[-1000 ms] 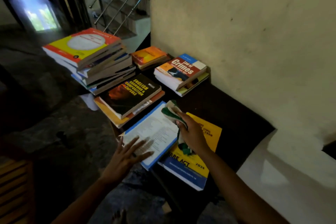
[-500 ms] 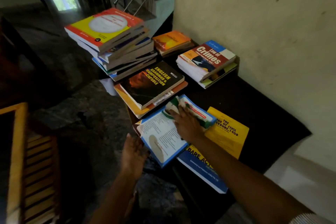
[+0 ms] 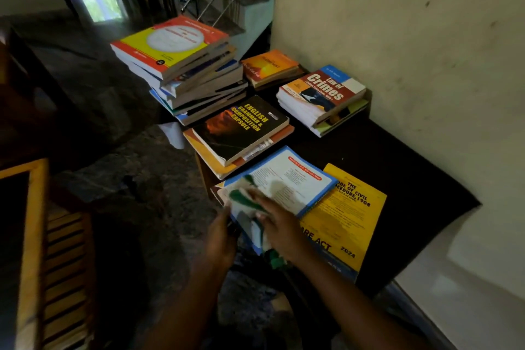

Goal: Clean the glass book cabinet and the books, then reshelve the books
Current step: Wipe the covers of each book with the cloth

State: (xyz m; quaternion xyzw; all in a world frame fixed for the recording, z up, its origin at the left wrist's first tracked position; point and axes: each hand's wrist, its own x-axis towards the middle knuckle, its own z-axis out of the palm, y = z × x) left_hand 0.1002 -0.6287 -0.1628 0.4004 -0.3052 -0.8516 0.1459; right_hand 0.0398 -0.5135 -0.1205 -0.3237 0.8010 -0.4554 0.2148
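Green-and-white cloth (image 3: 241, 197) on blue-bordered white book (image 3: 292, 179).
Your right hand (image 3: 279, 227) presses the cloth under straight fingers, toward 10 o'clock; left hand (image 3: 221, 234) fingers unreadable.

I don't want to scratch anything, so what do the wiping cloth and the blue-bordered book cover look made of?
Wiping cloth: soft fabric, possibly cotton; it bunches and folds under the right hand. Blue-bordered book cover: thin printed card, judging by its text and slim edge; gloss unclear in this light.
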